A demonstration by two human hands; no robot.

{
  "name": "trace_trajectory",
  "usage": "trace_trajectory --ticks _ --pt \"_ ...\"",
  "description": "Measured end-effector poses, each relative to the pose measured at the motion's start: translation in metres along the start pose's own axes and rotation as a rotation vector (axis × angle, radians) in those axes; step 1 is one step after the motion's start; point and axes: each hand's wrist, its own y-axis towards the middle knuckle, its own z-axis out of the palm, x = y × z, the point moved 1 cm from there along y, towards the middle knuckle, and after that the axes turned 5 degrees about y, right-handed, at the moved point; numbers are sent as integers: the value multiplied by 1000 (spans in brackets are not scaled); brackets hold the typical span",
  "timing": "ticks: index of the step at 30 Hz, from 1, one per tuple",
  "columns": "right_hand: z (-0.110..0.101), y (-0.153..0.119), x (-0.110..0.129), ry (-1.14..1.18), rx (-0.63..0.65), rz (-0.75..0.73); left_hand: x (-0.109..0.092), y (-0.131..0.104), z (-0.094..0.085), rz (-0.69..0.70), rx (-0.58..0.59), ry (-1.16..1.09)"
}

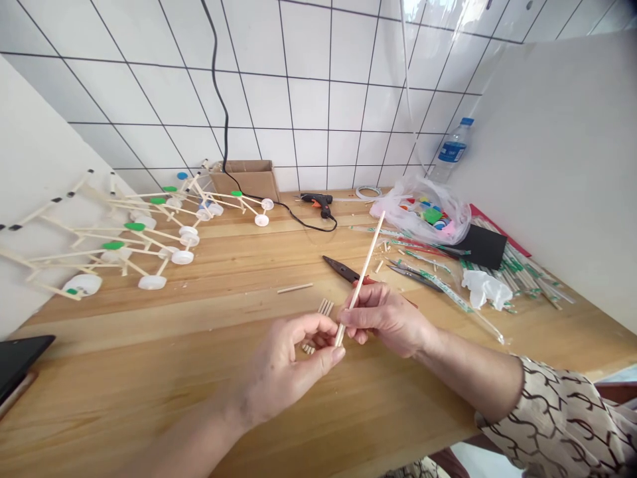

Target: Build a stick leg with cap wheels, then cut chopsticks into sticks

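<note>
A long pale wooden chopstick (369, 255) slants up between my hands over the table. My left hand (293, 358) pinches its lower end between thumb and fingers. A little higher, my right hand (385, 317) grips the same stick. A shorter piece may lie against the lower end; I cannot tell. Behind my fingers several short cut sticks (326, 307) lie side by side, partly hidden. One loose short stick (294, 289) rests farther back. Long-nosed pliers (341, 268) with red handles lie just beyond my right hand, which covers part of them.
Several stick-built cars (134, 227) with white wheels stand at left. At the back are a cardboard box (249, 176), a glue gun (318, 203) and a bag of bottle caps (423, 212). Scissors (415, 273), wrappers and wrapped chopsticks (527, 279) spread at right. A dark device (22, 358) sits front left.
</note>
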Motion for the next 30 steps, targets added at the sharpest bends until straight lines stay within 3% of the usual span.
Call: trace_trajectory --ticks 5,9,13,30 --pt "3 -2 -2 -127 61 -100 -3 1 1 -179 39 -195" --pt "5 -5 -2 -177 141 -161 -2 1 1 -177 13 -229" --pt "4 -6 1 -121 182 -123 -2 1 -2 -185 9 -231" --pt "-3 2 -3 -142 62 -98 -2 6 -2 -271 14 -198"
